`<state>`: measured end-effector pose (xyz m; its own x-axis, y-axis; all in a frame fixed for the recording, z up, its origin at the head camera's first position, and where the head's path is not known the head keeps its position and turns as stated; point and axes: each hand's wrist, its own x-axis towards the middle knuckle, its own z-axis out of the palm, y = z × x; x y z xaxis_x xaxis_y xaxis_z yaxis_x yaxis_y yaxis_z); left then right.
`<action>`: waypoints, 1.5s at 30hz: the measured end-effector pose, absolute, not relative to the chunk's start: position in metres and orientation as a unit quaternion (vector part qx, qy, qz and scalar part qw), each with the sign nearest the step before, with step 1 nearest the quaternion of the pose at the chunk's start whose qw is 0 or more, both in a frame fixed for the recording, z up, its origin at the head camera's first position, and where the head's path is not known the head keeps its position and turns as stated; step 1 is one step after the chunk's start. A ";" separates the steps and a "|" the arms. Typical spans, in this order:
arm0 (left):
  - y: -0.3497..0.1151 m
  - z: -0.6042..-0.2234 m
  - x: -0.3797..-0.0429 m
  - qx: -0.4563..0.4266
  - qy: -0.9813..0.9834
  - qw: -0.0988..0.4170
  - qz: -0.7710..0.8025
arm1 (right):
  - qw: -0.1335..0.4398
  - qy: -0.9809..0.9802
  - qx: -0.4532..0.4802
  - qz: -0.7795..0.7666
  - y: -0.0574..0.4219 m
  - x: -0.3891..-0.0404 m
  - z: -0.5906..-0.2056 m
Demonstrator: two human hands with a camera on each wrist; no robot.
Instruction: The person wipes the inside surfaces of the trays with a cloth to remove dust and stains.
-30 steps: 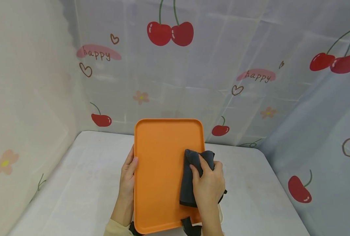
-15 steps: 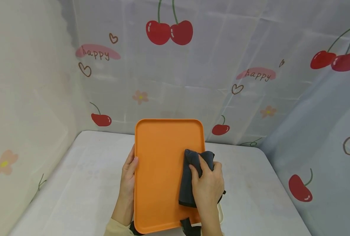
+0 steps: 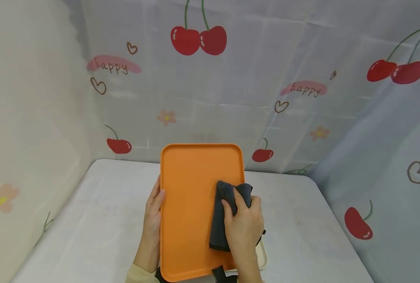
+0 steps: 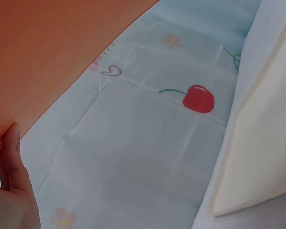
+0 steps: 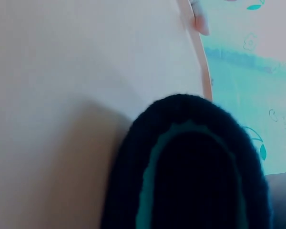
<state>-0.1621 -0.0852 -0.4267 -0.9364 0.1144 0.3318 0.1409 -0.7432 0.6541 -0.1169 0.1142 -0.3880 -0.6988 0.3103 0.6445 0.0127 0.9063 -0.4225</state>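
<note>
An orange rectangular tray (image 3: 186,204) with a raised rim is held tilted up over the table. My left hand (image 3: 151,226) grips its left edge, thumb at the front rim; the left wrist view shows this hand (image 4: 14,200) against the orange underside (image 4: 52,52). On the tray's right half, my right hand (image 3: 244,228) holds a folded dark grey cloth (image 3: 218,222) to the surface, thumb and fingers bent over it. In the right wrist view the cloth (image 5: 181,107) looms dark and close, near the pale-looking tray face (image 5: 62,67).
A cream tray (image 3: 262,255) lies on the white table (image 3: 295,224), partly hidden behind the orange one; the left wrist view shows more of the cream tray (image 4: 257,143). Curtains printed with cherries (image 3: 198,40) enclose the table at the back and sides.
My right hand and the cloth have slid slightly left across the orange tray. The left hand keeps its grip, and the head view has shifted a little.
</note>
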 end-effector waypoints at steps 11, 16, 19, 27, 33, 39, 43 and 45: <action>-0.087 -0.429 -0.164 -0.193 -0.353 0.010 -0.915 | 0.380 -0.900 -0.075 0.198 0.104 -0.117 -0.390; -0.086 -0.431 -0.164 -0.180 -0.380 0.021 -0.907 | 0.382 -0.902 -0.064 0.192 0.096 -0.116 -0.390; -0.085 -0.433 -0.164 -0.172 -0.400 0.027 -0.900 | 0.377 -0.904 -0.059 0.191 0.090 -0.115 -0.390; -0.082 -0.433 -0.164 -0.184 -0.397 0.022 -0.899 | 0.389 -0.906 -0.011 0.168 0.071 -0.114 -0.390; -0.080 -0.432 -0.164 -0.183 -0.376 0.020 -0.908 | 0.394 -0.907 0.036 0.143 0.048 -0.115 -0.389; -0.080 -0.431 -0.162 -0.176 -0.372 0.020 -0.911 | 0.399 -0.904 0.073 0.136 0.029 -0.113 -0.389; -0.081 -0.431 -0.161 -0.176 -0.379 0.019 -0.908 | 0.402 -0.903 0.078 0.130 0.025 -0.111 -0.389; -0.081 -0.431 -0.162 -0.181 -0.375 0.017 -0.909 | 0.405 -0.902 0.079 0.128 0.024 -0.111 -0.390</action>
